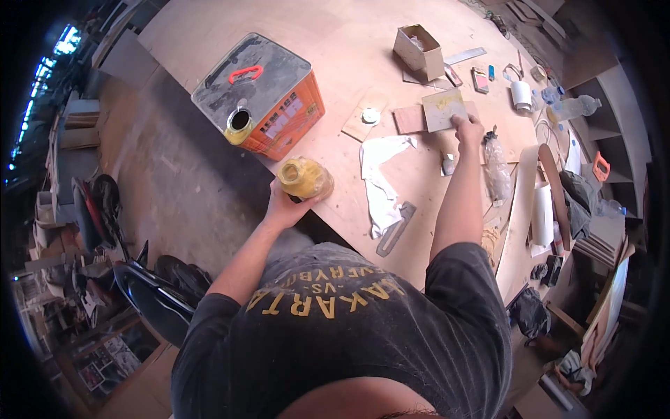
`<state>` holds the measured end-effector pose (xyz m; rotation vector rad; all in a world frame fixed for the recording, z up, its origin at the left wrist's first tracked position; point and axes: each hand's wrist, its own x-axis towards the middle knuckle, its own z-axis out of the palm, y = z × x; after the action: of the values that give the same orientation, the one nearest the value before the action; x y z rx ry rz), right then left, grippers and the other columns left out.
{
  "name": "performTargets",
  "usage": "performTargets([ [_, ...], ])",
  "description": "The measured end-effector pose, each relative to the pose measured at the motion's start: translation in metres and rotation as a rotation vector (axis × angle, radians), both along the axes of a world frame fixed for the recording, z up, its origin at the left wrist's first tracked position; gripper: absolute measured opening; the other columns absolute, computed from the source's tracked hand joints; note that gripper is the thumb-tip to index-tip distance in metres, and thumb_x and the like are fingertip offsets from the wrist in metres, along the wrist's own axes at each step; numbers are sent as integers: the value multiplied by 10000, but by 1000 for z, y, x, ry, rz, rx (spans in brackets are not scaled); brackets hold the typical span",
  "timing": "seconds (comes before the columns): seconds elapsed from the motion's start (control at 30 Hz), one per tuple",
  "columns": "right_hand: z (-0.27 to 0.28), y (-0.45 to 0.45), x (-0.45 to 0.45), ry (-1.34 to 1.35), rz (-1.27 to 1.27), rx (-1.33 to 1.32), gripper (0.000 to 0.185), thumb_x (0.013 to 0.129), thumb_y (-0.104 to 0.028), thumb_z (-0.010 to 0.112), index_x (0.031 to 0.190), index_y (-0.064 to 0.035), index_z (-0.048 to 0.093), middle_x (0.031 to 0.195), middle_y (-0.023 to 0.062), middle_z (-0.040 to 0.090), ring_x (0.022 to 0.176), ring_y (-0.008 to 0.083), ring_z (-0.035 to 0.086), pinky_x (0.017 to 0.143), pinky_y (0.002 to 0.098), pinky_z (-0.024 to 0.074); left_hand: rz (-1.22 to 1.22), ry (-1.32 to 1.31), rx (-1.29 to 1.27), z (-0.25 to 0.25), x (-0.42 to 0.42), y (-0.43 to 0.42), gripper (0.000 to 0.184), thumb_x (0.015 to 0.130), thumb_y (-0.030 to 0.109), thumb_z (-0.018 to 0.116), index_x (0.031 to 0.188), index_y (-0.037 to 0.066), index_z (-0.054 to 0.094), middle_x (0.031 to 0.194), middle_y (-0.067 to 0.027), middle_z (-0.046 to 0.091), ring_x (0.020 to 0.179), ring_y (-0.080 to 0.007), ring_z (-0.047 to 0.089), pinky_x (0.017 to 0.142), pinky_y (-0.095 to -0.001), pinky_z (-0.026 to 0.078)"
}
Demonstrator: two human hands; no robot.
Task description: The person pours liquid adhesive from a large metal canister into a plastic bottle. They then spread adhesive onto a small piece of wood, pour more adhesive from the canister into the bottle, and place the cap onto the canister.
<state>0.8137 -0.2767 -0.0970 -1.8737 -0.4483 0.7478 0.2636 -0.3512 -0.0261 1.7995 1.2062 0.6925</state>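
Observation:
My left hand is wrapped round a yellow-smeared bottle with an open mouth, at the table's near edge. Just beyond it stands a large orange square can with a red handle on its grey top and an uncapped, yellow-stained spout. Between thumb and fingers, my right hand grips a thin square plate with a yellow smear. Under that plate lies a reddish flat board. A white cloth is spread between my two hands.
A small open box stands at the back. A round white lid rests on a wood scrap. Right of my right arm are a clear plastic bottle, a white roll and an orange-handled saw. A grey slotted metal piece lies near the front edge.

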Motion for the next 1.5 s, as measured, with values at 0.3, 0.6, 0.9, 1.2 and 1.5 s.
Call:
performTargets([
  [0.3,101,-112,-125,683,-47,689,466,1110,-270,530,1472,21,495,1408,180,628,1235,332,673,1071,549,559,81,195,308,-11,2,-14,839,737,310,950,1424,60,537,1353,-140,610,1296,-333,553,1100,-478,408],
  [0.6,170,-148,-258,574,374,315,638,951,-28,646,1542,-24,407,1329,189,626,1037,323,734,786,499,689,-213,-118,332,-3,-12,36,701,721,197,955,1315,33,621,1215,-154,712,1125,-343,700,987,-440,546],
  [0.9,222,-164,-325,270,445,203,611,1018,-61,587,1582,-24,355,1345,189,594,1096,291,694,711,411,689,-346,-209,302,-2,-18,52,724,712,202,956,1336,34,630,1208,-145,738,1130,-329,716,999,-453,521],
  [1.2,256,-183,-384,-378,519,107,455,1001,27,574,1449,-2,502,1095,226,728,982,300,728,880,397,564,-336,-128,304,-15,-20,57,828,675,271,978,1387,62,610,1254,-120,720,1199,-305,672,1056,-467,435],
  [1.5,220,-212,-440,-498,379,186,511,977,114,538,1470,26,434,1086,228,717,874,246,709,778,362,570,-271,-142,359,-21,-16,52,850,644,284,990,1367,58,605,1221,-124,703,1172,-318,658,1037,-468,451],
])
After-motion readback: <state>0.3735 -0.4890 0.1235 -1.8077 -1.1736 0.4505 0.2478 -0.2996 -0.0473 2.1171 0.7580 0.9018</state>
